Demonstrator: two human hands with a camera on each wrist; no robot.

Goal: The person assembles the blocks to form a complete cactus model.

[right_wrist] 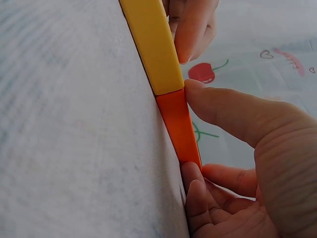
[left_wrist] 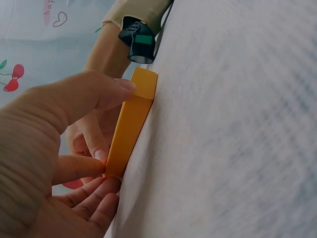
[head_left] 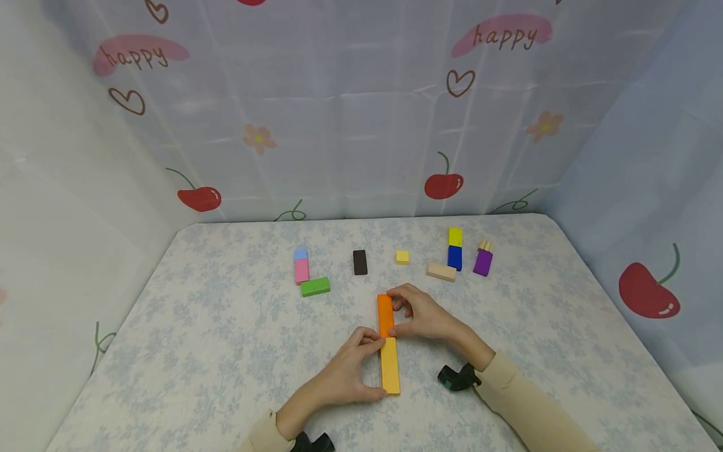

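Note:
A yellow block (head_left: 390, 367) and an orange block (head_left: 385, 314) lie end to end in one line on the table, their short ends touching. My left hand (head_left: 351, 369) grips the yellow block lengthwise, thumb at its near end and fingers by the joint. The right hand (head_left: 422, 314) holds the orange block the same way, its thumb at the joint and fingertips at the far end. In the left wrist view, the thumb presses the end of the yellow block (left_wrist: 130, 129). The right wrist view shows the orange block (right_wrist: 181, 129) between thumb and fingers.
Behind the hands lie a green block (head_left: 315, 287), a pink block (head_left: 302, 270) with a light blue one (head_left: 300, 254), a dark block (head_left: 359, 262), a small yellow block (head_left: 402, 257), a beige block (head_left: 441, 271), a blue block (head_left: 454, 258) and a purple block (head_left: 482, 263).

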